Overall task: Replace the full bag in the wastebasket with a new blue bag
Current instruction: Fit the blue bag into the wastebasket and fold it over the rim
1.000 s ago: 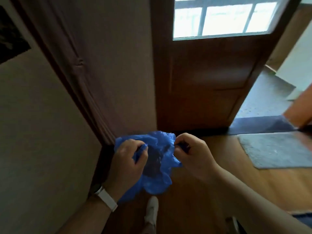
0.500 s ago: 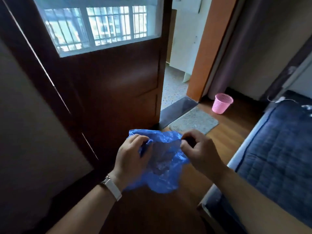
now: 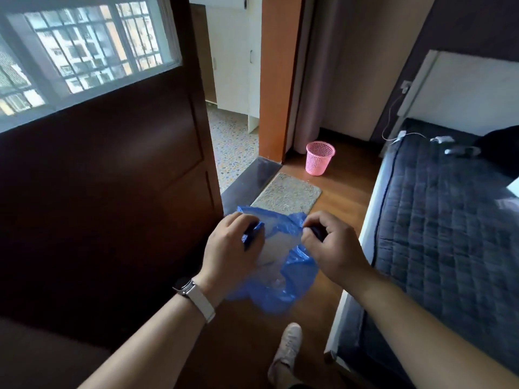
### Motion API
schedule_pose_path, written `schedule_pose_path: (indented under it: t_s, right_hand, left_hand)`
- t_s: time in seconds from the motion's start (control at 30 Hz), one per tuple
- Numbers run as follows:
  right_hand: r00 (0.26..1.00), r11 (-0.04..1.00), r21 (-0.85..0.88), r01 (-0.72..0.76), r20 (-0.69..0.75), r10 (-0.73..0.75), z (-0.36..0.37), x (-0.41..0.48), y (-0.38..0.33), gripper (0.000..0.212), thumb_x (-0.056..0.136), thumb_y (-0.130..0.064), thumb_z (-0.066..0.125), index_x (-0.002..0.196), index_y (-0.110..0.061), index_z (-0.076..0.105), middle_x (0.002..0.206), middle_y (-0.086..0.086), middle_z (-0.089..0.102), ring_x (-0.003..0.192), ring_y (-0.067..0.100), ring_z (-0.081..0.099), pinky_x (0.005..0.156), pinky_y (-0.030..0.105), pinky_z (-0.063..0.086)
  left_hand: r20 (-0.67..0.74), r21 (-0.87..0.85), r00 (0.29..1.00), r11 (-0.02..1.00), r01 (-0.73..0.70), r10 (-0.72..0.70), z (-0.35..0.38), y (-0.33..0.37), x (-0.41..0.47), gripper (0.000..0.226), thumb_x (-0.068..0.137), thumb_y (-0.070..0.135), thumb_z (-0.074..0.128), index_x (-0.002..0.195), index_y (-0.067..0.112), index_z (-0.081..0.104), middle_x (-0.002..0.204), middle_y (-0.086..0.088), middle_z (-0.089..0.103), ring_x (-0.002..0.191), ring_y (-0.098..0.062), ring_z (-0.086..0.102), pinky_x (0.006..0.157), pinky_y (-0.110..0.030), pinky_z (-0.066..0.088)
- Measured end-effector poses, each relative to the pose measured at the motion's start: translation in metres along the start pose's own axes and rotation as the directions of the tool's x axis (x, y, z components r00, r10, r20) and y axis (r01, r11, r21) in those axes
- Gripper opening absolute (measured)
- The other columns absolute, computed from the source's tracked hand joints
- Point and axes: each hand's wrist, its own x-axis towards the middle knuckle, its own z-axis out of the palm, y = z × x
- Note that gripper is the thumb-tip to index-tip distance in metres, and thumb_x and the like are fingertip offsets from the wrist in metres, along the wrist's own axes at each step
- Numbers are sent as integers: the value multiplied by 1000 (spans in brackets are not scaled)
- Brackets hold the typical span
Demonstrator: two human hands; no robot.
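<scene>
Swung rightward since earlier, view now shows pink mesh wastebasket [image 3: 320,158] nearer on glossy wood floor [image 3: 341,189], speckled mat [image 3: 286,197], quilted navy bed [image 3: 449,220], left hand [image 3: 231,249] and right hand [image 3: 330,248] pinching crinkled blue bag [image 3: 283,279] mid-air.

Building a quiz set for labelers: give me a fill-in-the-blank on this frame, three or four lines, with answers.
1. Both hands, left hand and right hand, pinch a crumpled ____ bag.
2. The wastebasket standing by the doorway is ____ in colour.
3. A watch sits on the ____ wrist.
4. The mat lies between the bag and the ____.

Answers: blue; pink; left; wastebasket
</scene>
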Motion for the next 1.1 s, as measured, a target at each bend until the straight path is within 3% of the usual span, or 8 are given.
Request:
schedule_pose_path:
  t_s: [0.1, 0.3, 0.47, 0.63, 0.8, 1.1]
  right_hand:
    - [1000, 1000, 12, -14, -7, 14, 6, 42, 32, 11, 80, -2, 63, 78, -13, 62, 67, 1, 61, 65, 16, 56, 61, 28, 47]
    - [994, 993, 55, -106, -2, 106, -10, 137, 99, 13, 80, -2, 63, 76, -14, 61, 66, 2, 61, 65, 16, 56, 60, 31, 47]
    - [997, 996, 43, -76, -17, 76, -41, 204, 139, 9, 80, -5, 62, 78, -14, 61, 70, -3, 62, 70, 12, 58, 62, 28, 48]
    - [994, 997, 31, -72, -86, 74, -72, 246, 169, 4, 78, -12, 57, 78, -15, 59, 69, -6, 60, 67, 12, 57, 60, 27, 48]
    - [975, 987, -7, -158, -161, 155, -93, 287, 216, 12, 79, -4, 60, 77, -16, 58, 70, -5, 59, 67, 12, 55, 60, 26, 46]
    - [930, 955, -110, -276, -279, 237, -116, 401, 312, 6, 76, -8, 59, 75, -13, 59, 62, -15, 54, 59, 4, 50, 56, 9, 35]
  left_hand:
    - [23, 33, 1000, 999, 10, -11, 25, -23, 39, 21, 89, 28, 55, 82, 11, 66, 74, 10, 50, 67, -9, 47, 65, -19, 38]
    - [102, 57, 994, 998, 29, -35, 92, -44, 131, 20, 88, 28, 55, 84, 12, 66, 77, 2, 60, 71, -17, 57, 65, -29, 47]
    - [128, 38, 992, 999, -4, -1, 145, -45, 200, 15, 89, 26, 56, 85, 15, 65, 76, 5, 58, 71, -14, 54, 65, -30, 46]
    - [163, 8, 985, 998, -65, 63, 192, -42, 258, 18, 90, 29, 55, 84, 15, 65, 77, 7, 58, 70, -8, 51, 66, -21, 41]
    - [233, -48, 967, 994, -97, 106, 250, -52, 313, 22, 89, 32, 52, 84, 15, 64, 79, 8, 59, 73, -11, 53, 68, -21, 41]
    - [284, -189, 944, 975, -118, 169, 384, -101, 432, 17, 88, 28, 54, 81, 14, 63, 77, 7, 57, 70, -11, 50, 63, -28, 43]
